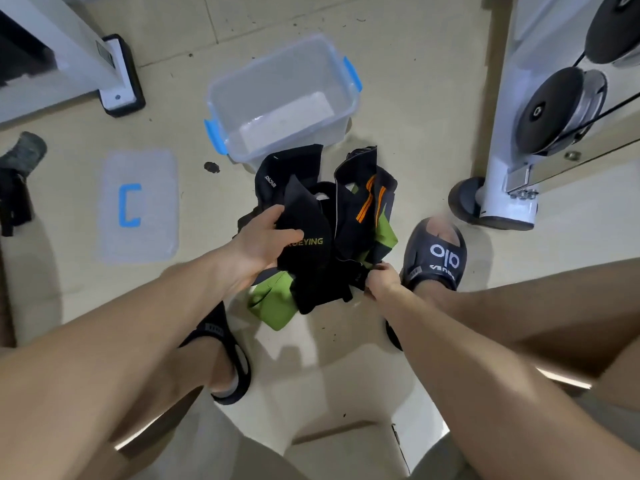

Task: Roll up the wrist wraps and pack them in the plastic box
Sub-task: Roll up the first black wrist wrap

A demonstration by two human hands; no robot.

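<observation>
A pile of black wrist wraps (349,216) with orange stripes and green panels lies on the floor between my feet. My left hand (263,240) grips a black wrap with yellow lettering (306,233), thumb on top. My right hand (379,280) pinches a black end of a wrap at the pile's near right edge. Beyond the pile stands the clear plastic box (221,102) with blue latches, open, with nothing in it.
The box's clear lid (138,206) with a blue handle lies on the floor to the left. White machine frames stand at the far left (114,74) and right (509,188). My sandalled feet (436,254) flank the pile. A dark cloth (20,174) lies at the left edge.
</observation>
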